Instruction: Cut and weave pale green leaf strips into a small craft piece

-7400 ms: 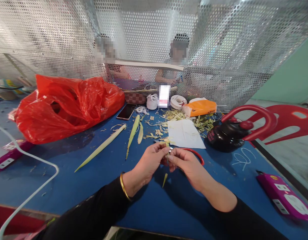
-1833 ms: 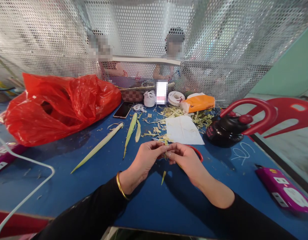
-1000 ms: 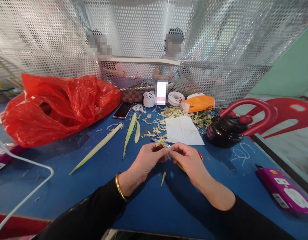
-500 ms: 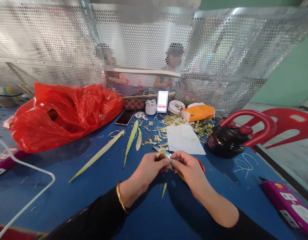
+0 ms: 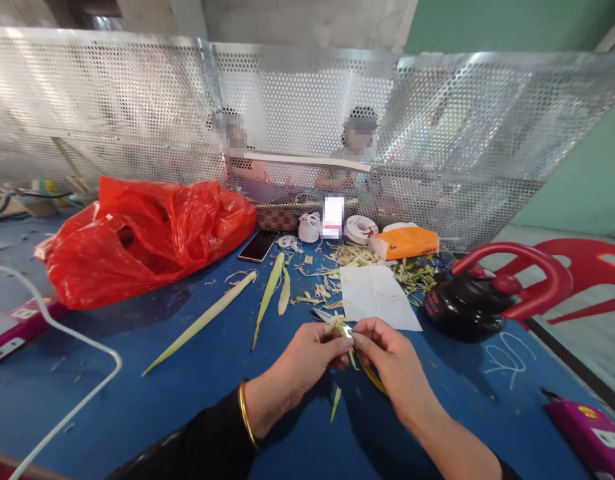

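My left hand (image 5: 312,350) pinches a small pale-green piece of leaf work (image 5: 336,323) between thumb and fingers. From the other side, my right hand (image 5: 392,357) has its thumb and fingertips closed on the same piece, and a thin strip hangs below it. Beneath my hands lies a pair of scissors (image 5: 375,382), its yellow handle loop partly hidden by my right hand and its blades pointing away. A short leaf scrap (image 5: 336,405) rests nearer me. Left of my hands are a long pale leaf (image 5: 202,321), a greener leaf (image 5: 268,293) and a shorter one (image 5: 284,292).
White paper (image 5: 370,290) lies beyond my hands, near leaf trimmings (image 5: 354,254) and an orange packet (image 5: 410,243). A black kettle (image 5: 462,310) stands right, a red plastic bag (image 5: 147,243) left, with a phone (image 5: 258,245) beside it. A white cable (image 5: 94,347) crosses the left side.
The view has tilted up, so the table's things appear lower and slightly to the right. Both hands still hold the leaf piece, with only slight finger movement.
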A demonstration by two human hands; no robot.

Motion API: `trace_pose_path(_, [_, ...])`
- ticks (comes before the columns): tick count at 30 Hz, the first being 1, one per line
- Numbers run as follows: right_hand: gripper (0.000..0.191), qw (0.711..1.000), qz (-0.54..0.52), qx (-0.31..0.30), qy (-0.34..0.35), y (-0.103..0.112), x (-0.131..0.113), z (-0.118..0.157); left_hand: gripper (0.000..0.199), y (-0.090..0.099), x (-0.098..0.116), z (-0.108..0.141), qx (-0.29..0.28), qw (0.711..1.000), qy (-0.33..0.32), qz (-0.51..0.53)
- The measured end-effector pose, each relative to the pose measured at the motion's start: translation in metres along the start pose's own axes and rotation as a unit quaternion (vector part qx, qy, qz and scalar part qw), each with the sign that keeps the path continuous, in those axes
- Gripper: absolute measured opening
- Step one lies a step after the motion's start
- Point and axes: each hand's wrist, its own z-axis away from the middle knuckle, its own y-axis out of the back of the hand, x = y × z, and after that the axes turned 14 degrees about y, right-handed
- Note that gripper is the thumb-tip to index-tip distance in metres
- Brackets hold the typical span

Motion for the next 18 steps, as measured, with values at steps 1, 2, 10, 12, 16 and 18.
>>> trace_pose_path(1, [0.028,1.0,0.0,-0.005,0.0,0.0,0.0009,-0.0003,0.032,0.0,0.0007,-0.0001,0.009,1.0,-0.002,0.004])
trace_pose_path(2, [0.028,1.0,-0.001,-0.012,0.0,0.0001,0.0018,-0.0006,0.032,0.0,0.0013,-0.0001,0.018,1.0,-0.005,0.007])
trace_pose_path(10, [0.029,0.998,-0.004,-0.06,-0.006,0.0002,0.0041,-0.001,0.031,0.0009,0.0034,-0.0008,0.05,0.998,-0.025,-0.007])
trace_pose_path(12, [0.029,0.998,-0.006,-0.067,-0.011,0.0003,0.0051,-0.0008,0.029,0.0014,0.0032,-0.0009,0.057,0.998,-0.03,-0.021])
trace_pose_path(16, [0.028,0.998,0.012,-0.056,0.004,0.0016,0.0082,-0.0002,0.028,0.0018,0.0032,-0.0013,0.059,0.997,-0.032,-0.036])
trace_pose_path(18, [0.031,0.998,0.027,-0.047,0.015,0.003,0.0104,-0.0003,0.03,0.0016,0.0033,-0.0019,0.058,0.998,-0.029,-0.027])
